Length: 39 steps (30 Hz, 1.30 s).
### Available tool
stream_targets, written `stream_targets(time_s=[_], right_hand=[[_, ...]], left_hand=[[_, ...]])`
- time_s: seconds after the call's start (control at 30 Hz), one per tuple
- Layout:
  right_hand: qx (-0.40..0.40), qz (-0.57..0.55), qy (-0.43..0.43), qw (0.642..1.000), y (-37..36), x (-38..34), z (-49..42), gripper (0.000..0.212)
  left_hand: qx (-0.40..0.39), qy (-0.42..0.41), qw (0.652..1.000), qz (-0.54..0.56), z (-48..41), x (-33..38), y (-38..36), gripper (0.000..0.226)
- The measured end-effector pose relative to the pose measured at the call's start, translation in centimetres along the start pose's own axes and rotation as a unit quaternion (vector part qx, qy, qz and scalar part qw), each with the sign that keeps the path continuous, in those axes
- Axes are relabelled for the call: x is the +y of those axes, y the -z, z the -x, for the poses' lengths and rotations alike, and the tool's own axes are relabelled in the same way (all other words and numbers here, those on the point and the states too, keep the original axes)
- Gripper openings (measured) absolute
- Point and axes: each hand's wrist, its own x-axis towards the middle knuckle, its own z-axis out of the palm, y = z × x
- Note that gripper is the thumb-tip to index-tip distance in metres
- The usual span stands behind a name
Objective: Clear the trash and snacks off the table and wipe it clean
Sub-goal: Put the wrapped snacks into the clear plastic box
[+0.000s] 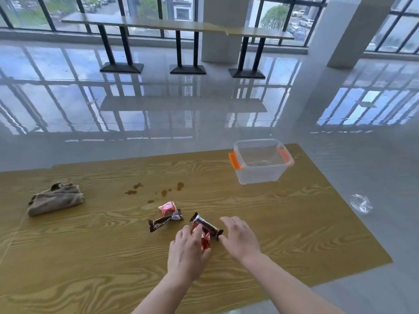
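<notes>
Four wrapped snacks lie mid-table on the wooden table point(90, 257). A small red packet point(167, 208) rests against a dark brown bar point(164, 220). A second dark brown bar point(206, 225) lies to their right, and a red wrapper point(205, 240) sits just below it. My left hand point(187, 251) closes its fingers around the red wrapper. My right hand point(240, 237) hovers open beside the second bar's right end, apart from it. Brown spill stains point(163, 191) mark the table beyond the snacks. A folded brown cloth point(55, 198) lies at the left.
A clear plastic box point(260, 175) with orange latches stands empty at the table's far right corner. A crumpled clear plastic bag point(361, 203) lies on the glossy floor to the right of the table. Long counters on black legs stand by the windows far behind.
</notes>
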Motion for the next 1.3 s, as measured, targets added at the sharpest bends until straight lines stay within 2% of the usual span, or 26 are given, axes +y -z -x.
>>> stream_targets(time_s=[0.2,0.37,0.47,0.53,0.6,0.7,0.87,1.0,1.23,1.3], right_hand=[[-0.069,0.012,0.035,0.997,-1.5,1.3,-4.7,0.05],[-0.128,0.059,0.073,0.987,-3.1,1.6,-7.1,0.048],[-0.134,0.058,0.087,0.985,-3.5,1.0,-7.7,0.039],[-0.118,0.01,0.078,0.99,-3.8,0.4,-8.0,0.03],[-0.096,-0.034,0.06,0.993,-3.9,-0.7,-8.4,0.035],[-0.094,-0.038,0.045,0.994,-4.2,-2.2,-9.0,0.045],[-0.108,-0.019,0.026,0.994,-4.5,-3.1,-9.4,0.039],[-0.102,-0.006,0.017,0.995,-4.2,-3.1,-9.4,0.021],[-0.07,-0.028,0.001,0.997,-2.2,-0.8,-9.5,0.021],[-0.044,-0.042,-0.002,0.998,-0.9,0.1,-9.9,0.029]], left_hand=[[-0.037,0.079,0.996,0.032,-2.0,-0.2,-1.1,0.065],[-0.013,0.14,0.988,0.066,-2.2,-1.0,-1.4,0.07],[0.004,0.166,0.983,0.075,-2.5,-1.2,-1.3,0.072],[0.007,0.175,0.982,0.078,-2.7,-1.3,-1.3,0.072],[0.008,0.175,0.981,0.082,-2.7,-1.3,-1.3,0.071],[0.007,0.166,0.982,0.09,-2.9,-1.8,-1.1,0.071],[0.011,0.155,0.984,0.091,-2.9,-3.5,-0.2,0.07],[0.009,0.144,0.986,0.088,-3.1,-4.0,0.0,0.071],[0.03,0.113,0.987,0.109,-3.9,-2.7,0.5,0.069],[0.043,0.105,0.986,0.119,-4.7,-1.8,0.9,0.068]])
